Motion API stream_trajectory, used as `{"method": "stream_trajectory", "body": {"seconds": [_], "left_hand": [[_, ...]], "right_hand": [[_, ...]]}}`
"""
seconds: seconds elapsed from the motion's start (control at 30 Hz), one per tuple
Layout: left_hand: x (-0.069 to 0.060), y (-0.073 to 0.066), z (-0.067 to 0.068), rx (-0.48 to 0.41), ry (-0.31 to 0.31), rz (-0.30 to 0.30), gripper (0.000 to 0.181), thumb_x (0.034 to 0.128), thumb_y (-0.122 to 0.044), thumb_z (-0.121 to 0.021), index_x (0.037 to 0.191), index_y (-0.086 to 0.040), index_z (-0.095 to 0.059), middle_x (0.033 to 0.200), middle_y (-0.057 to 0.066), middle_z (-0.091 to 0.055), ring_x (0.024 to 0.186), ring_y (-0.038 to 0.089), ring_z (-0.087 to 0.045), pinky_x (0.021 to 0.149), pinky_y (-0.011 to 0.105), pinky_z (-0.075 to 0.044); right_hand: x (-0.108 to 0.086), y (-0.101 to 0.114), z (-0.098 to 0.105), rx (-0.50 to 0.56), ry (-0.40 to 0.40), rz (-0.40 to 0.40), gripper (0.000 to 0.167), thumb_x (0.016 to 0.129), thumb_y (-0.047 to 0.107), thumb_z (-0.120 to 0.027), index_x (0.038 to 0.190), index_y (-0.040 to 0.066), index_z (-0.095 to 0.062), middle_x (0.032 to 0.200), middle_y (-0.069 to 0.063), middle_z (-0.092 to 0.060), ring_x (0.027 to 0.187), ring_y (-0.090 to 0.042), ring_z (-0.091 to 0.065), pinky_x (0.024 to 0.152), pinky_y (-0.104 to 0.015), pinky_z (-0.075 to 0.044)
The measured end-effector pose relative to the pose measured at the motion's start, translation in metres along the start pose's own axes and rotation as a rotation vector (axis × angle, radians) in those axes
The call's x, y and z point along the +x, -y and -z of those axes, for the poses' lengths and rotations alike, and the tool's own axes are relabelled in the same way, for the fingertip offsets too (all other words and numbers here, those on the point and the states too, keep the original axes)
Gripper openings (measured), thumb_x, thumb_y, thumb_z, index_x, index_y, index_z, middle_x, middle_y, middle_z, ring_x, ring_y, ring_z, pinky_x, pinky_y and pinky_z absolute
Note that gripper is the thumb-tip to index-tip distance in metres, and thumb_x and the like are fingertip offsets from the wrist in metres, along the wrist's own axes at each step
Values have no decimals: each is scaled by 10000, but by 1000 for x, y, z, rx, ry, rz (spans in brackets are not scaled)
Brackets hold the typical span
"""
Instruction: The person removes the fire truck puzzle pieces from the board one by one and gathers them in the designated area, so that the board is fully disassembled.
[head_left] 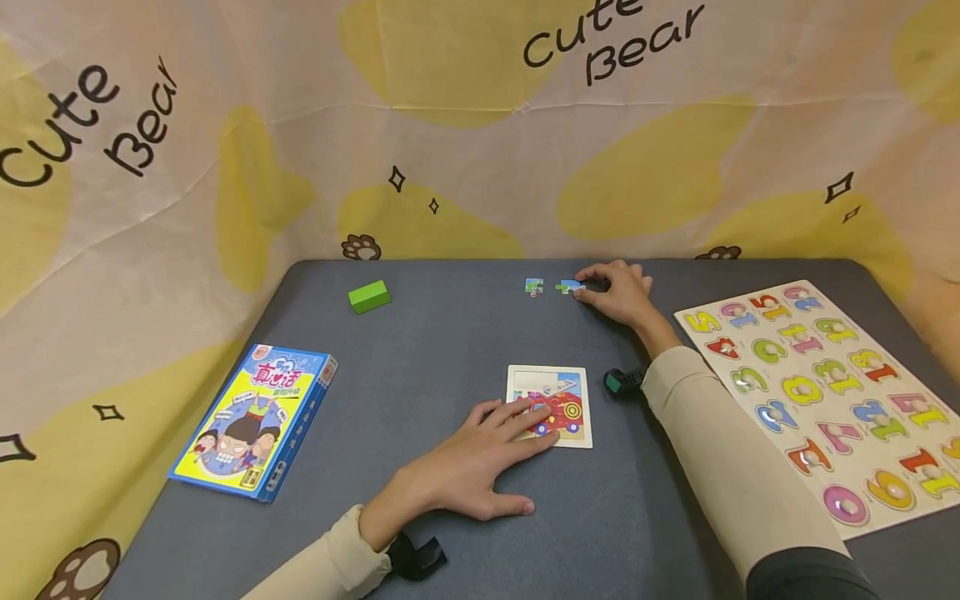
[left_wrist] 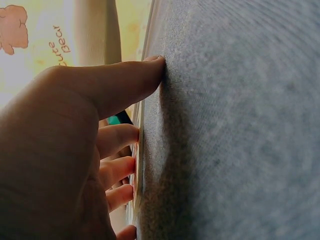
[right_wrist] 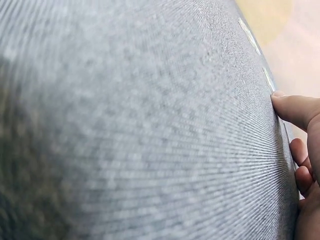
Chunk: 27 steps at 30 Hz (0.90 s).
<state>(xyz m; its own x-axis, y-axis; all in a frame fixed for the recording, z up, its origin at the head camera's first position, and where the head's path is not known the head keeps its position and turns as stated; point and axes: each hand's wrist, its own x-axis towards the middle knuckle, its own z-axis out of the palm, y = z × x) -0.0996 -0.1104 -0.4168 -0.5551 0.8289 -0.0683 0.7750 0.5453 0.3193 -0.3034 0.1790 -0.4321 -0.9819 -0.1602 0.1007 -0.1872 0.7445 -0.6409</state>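
Note:
At the far side of the table, my right hand [head_left: 621, 292] pinches a small blue-and-green jigsaw piece [head_left: 568, 287] between thumb and index finger. The thumb [right_wrist: 295, 107] meets the piece's near edge in the right wrist view. Just left of it lies another jigsaw piece [head_left: 533, 286], apart from the first. My left hand [head_left: 480, 462] is spread, its fingers resting on a square framed puzzle [head_left: 573, 385] with a red vehicle picture. Those fingers cover the puzzle's left part. In the left wrist view, the thumb [left_wrist: 130, 82] touches the tabletop.
A white number board [head_left: 757, 392] with knobbed, colourful digits lies on the right, partly under the right sleeve. On the left are a blue-and-yellow card box [head_left: 251, 417] and a green block [head_left: 369, 297]. A printed cloth [head_left: 465, 167] hangs behind the table.

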Motion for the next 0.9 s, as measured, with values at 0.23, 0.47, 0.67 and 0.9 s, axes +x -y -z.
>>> {"method": "stream_trajectory", "body": {"seconds": [0.23,0.47,0.67,0.9], "left_hand": [[0,0,-1,1,3,-1,791,930,-572,-637,1602,-285,-334,1717,-34,-184,1591,216,-155,1214,541,-215],[2,1,-1,-8,10,2,797,928,-569,-639,1606,-297,-320,1721,-45,-166,1595,219,-137,1221,553,-202],[2,1,1,-9,12,5,799,927,-569,-640,1606,-293,-322,1720,-41,-170,1597,221,-132,1225,554,-197],[2,1,1,-13,26,12,801,928,-573,-640,1608,-301,-313,1724,-48,-150,1599,226,-128,1231,556,-189]], "right_hand": [[0,-1,-1,7,-3,-11,353,958,304,-707,1264,129,-697,1235,-183,-554,1119,-388,-362,941,-574,-165],[1,2,1,12,-11,-18,360,959,302,-703,1269,120,-695,1247,-188,-556,1132,-396,-365,952,-577,-161],[0,0,2,28,-22,-6,365,968,317,-689,1277,123,-692,1236,-187,-557,1111,-384,-366,936,-562,-158],[-6,-6,-2,159,-109,59,274,962,250,-709,1174,78,-731,1196,-183,-659,1051,-330,-400,947,-524,-146]]}}
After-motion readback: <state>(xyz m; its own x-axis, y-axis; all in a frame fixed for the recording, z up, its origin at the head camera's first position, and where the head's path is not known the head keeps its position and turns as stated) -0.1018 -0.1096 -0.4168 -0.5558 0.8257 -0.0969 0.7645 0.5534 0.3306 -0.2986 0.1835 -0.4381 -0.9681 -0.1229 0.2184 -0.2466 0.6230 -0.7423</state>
